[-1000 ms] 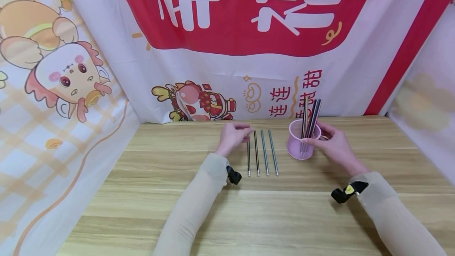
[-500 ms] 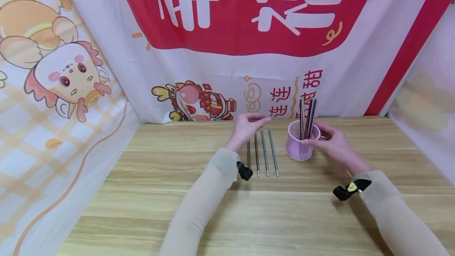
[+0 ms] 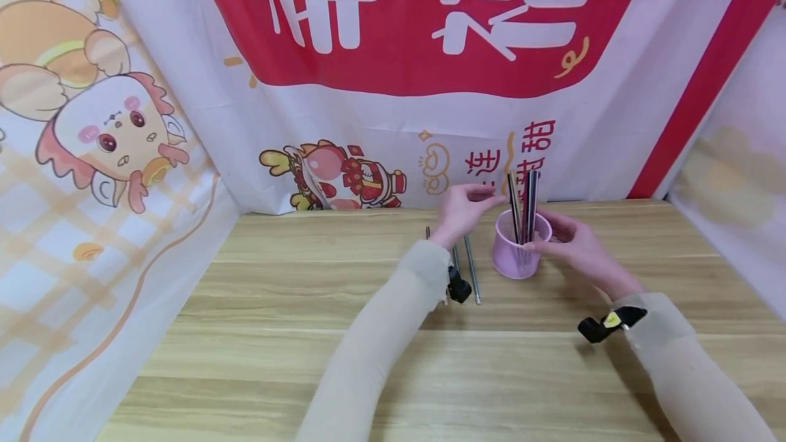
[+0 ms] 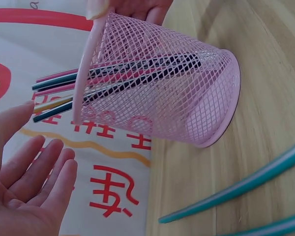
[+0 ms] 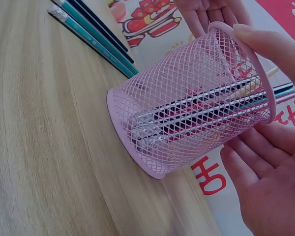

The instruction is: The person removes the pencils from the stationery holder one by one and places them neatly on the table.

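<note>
While your right hand (image 3: 580, 251) grips the pink mesh cup (image 3: 507, 256), thumb on its rim and fingers against its far side, your left hand (image 3: 463, 211) hovers just left of the cup's mouth, empty, its fingers apart and only slightly bent. Your left thumb is close to the pencils (image 3: 532, 198) leaning in the cup; I cannot tell whether it touches them. Loose pencils (image 3: 471, 268), teal and dark, lie left of the cup on the wooden table (image 3: 258, 333).

pale beige sleeves (image 3: 362, 353), greyish cuffs (image 3: 660, 322), black wrist cameras (image 3: 459, 286), yellow label (image 3: 612, 320) on right strap (image 3: 632, 317)
</note>
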A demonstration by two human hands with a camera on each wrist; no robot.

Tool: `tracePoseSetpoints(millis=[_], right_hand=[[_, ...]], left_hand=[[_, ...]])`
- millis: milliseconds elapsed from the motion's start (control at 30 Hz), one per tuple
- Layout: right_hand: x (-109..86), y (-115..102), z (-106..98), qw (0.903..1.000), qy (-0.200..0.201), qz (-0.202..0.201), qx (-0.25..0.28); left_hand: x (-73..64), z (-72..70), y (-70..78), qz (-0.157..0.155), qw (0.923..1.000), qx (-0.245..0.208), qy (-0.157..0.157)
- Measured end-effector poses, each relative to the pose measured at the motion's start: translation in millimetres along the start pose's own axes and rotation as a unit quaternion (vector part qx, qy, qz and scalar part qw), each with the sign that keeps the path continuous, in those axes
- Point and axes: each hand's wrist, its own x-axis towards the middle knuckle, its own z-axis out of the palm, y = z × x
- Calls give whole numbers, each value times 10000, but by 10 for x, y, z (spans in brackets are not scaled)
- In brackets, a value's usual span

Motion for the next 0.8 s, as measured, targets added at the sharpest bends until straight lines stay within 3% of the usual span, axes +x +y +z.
tracePoseSetpoints(millis=[133,400,800], right_hand=[[-4,-12,-1,10000,-5,-78,28],[-8,-94,37,9987,304,-15,-410],[1,-72,69,9971,448,-61,-619]], left_hand=[[49,88,-27,-79,9999,-35,76],[84,220,-55,-160,9997,158,-25],[50,292,-76,-164,9983,555,-111]])
